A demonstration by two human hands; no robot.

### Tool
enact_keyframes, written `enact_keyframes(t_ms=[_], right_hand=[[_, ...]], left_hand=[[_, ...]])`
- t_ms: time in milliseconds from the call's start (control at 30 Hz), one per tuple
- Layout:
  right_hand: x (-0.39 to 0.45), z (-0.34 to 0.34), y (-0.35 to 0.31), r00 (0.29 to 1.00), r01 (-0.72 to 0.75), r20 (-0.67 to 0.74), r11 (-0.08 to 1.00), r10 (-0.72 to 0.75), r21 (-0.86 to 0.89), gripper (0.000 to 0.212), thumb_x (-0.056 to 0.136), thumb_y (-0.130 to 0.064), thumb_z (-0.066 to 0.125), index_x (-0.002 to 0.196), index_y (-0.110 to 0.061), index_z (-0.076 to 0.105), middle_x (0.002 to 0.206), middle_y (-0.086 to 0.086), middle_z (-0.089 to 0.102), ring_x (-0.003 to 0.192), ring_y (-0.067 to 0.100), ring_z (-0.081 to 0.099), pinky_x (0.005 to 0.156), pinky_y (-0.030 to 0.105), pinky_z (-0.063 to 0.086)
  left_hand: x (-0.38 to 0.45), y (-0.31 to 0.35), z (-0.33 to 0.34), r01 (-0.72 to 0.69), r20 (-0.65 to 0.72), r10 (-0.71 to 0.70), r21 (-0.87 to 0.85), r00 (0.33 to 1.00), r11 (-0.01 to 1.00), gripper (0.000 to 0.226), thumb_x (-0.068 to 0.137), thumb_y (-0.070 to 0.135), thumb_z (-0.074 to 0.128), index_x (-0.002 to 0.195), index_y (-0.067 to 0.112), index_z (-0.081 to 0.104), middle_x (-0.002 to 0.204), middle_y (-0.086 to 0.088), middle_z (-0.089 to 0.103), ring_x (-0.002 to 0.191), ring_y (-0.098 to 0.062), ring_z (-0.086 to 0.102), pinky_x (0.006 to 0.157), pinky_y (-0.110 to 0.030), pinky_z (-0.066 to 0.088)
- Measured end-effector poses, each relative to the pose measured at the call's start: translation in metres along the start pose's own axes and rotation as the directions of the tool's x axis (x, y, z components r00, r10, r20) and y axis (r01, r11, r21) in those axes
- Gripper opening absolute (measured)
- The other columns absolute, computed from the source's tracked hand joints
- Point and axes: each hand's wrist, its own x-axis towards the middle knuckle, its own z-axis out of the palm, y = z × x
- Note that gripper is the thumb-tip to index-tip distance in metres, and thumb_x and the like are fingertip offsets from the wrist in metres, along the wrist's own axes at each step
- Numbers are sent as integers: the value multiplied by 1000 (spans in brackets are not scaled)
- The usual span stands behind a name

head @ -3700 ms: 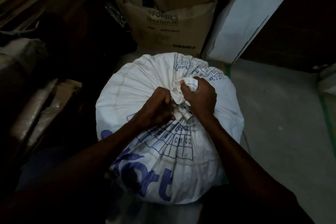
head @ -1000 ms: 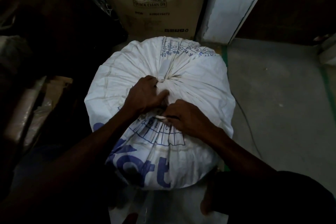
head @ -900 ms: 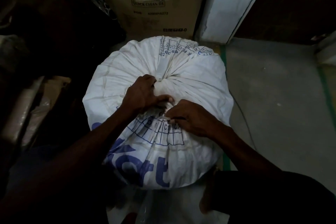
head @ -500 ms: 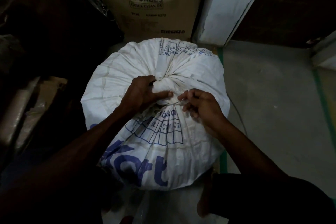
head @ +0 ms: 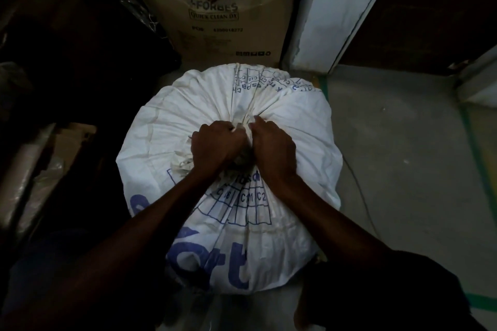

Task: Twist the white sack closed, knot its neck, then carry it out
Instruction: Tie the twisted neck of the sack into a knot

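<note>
A full white woven sack (head: 301, 126) with blue print stands on the floor below me, its top gathered into radiating pleats. My left hand (head: 215, 146) and my right hand (head: 274, 150) are both fisted on the bunched neck at the sack's top centre, knuckles almost touching. A frayed white end of the neck (head: 181, 162) sticks out to the left under my left wrist. The knot itself is hidden under my hands.
A brown cardboard box (head: 228, 21) printed FORBES stands right behind the sack. Dark clutter and wrapped bundles (head: 35, 169) fill the left side. A white wall corner (head: 330, 13) and a dark doorway lie at the back right, with grey floor (head: 403, 156) and green tape to the right.
My right hand, which was pinching a thin strand beside the neck, has closed into a fist on the neck beside my left. The loose end now pokes out on the left.
</note>
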Motion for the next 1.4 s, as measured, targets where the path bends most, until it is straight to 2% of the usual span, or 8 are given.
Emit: enact_keyframes(t_ms=[267, 467, 633, 867, 1000, 1100, 1200, 1400], right_hand=[[10, 0, 2, 996, 39, 68, 984, -51, 171, 29, 83, 6, 59, 109, -5, 68, 105, 12, 59, 90, 29, 62, 77, 33, 49], [3, -10, 0, 982, -173, 131, 918, 134, 358, 72, 82, 19, 47, 147, -9, 43, 122, 15, 64, 112, 25, 62, 98, 33, 50], [0, -16, 7, 984, 7, 175, 985, -37, 172, 57, 92, 11, 41, 147, -3, 41, 127, 23, 59, 115, 35, 59, 99, 41, 47], [0, -16, 14, 959, 169, 233, 986, -160, -18, 41, 82, 12, 54, 122, 3, 58, 128, 26, 53, 83, 39, 65, 70, 42, 53], [5, -22, 20, 931, 121, 345, 992, -120, 19, 62, 84, 1, 56, 144, -5, 43, 132, 21, 51, 116, 37, 53, 96, 41, 43], [7, -31, 14, 960, -57, 279, 985, 10, 161, 55, 82, 0, 59, 136, -8, 56, 116, 16, 65, 111, 32, 59, 95, 39, 46], [9, -38, 10, 977, -181, 163, 935, 136, 305, 50, 88, -1, 59, 137, -6, 55, 117, 14, 69, 110, 26, 63, 98, 34, 49], [8, -33, 7, 981, -33, 194, 997, 19, 69, 47, 100, -12, 46, 146, -11, 43, 129, 14, 52, 107, 29, 61, 89, 33, 48]], left_hand=[[20, -4, 5, 84, 1, -84, -53, 996, 995, 52, 84, 63, 50, 87, 17, 72, 93, -7, 73, 94, -30, 67, 80, -37, 49], [45, 0, -4, 101, 64, -98, -47, 993, 994, 50, 83, 63, 58, 90, 16, 71, 94, -8, 72, 92, -30, 68, 77, -36, 52], [55, 13, -8, 97, 68, -96, -16, 993, 995, 50, 84, 59, 56, 98, 13, 70, 105, -8, 70, 100, -30, 66, 88, -40, 53], [41, 28, -2, 48, 68, -46, -41, 997, 998, 46, 92, 50, 48, 97, 8, 67, 105, -12, 69, 99, -33, 65, 83, -39, 51], [25, 20, 1, -146, -33, 144, -75, 989, 986, 45, 93, 50, 55, 67, 13, 56, 72, -4, 64, 73, -23, 62, 62, -34, 44], [29, 10, -8, -221, -28, 219, -173, 975, 960, 43, 88, 49, 65, 57, 20, 57, 60, 4, 59, 61, -14, 57, 55, -31, 36], [30, 4, -13, -280, 5, 293, -278, 956, 919, 24, 82, 46, 72, 68, 26, 73, 63, 4, 67, 62, -14, 61, 60, -37, 44], [35, -3, -12, -257, 47, 297, -383, 954, 887, 18, 80, 41, 77, 90, 26, 80, 85, 5, 76, 81, -14, 69, 79, -45, 54]])
